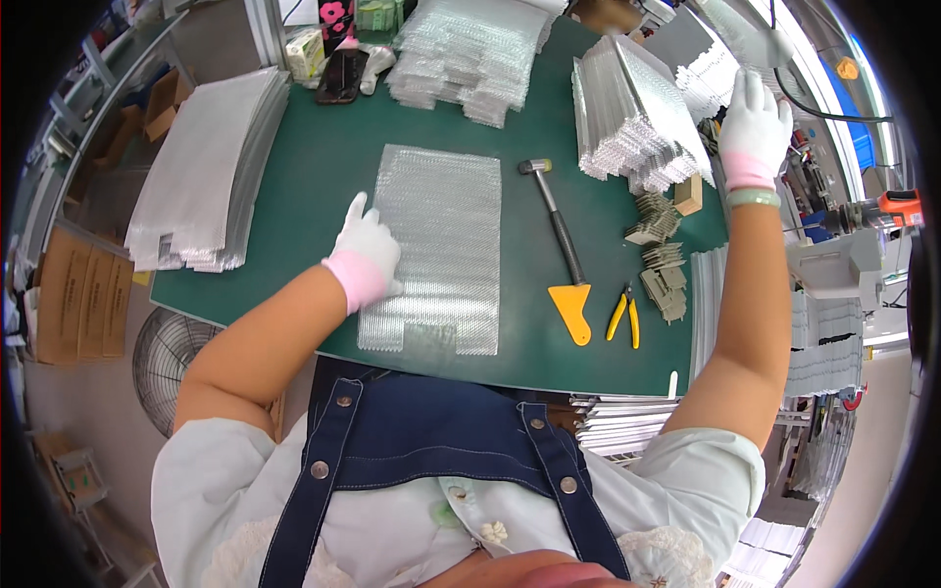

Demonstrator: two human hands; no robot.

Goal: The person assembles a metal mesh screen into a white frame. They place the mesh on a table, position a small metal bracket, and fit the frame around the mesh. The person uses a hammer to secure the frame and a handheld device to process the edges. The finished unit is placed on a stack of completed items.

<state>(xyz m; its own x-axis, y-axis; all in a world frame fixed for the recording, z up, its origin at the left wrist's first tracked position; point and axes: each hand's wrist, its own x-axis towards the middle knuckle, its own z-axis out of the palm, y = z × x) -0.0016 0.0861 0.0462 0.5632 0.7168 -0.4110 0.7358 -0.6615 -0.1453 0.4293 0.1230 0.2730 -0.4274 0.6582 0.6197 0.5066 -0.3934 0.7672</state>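
Observation:
A silvery ribbed sheet [438,245] with a notch in its near edge lies flat on the green tabletop in front of me. My left hand [366,253], in a white glove with a pink cuff, rests at the left edge of this sheet with its index finger stretched out; it grips nothing. Far to the right, my right hand [755,132], gloved the same way, reaches out with fingers extended and nothing visible in it. It is beside a stack of flat grey-white pieces [708,83]. What lies beneath its palm is hidden.
Stacks of silvery sheets stand at the left [201,171], back [466,59] and right [642,113]. On the green table [323,196] lie a hammer [559,220], a yellow scraper [571,314], yellow-handled pliers [623,316], small metal pieces [665,281], a wooden block [689,195] and a phone [341,76].

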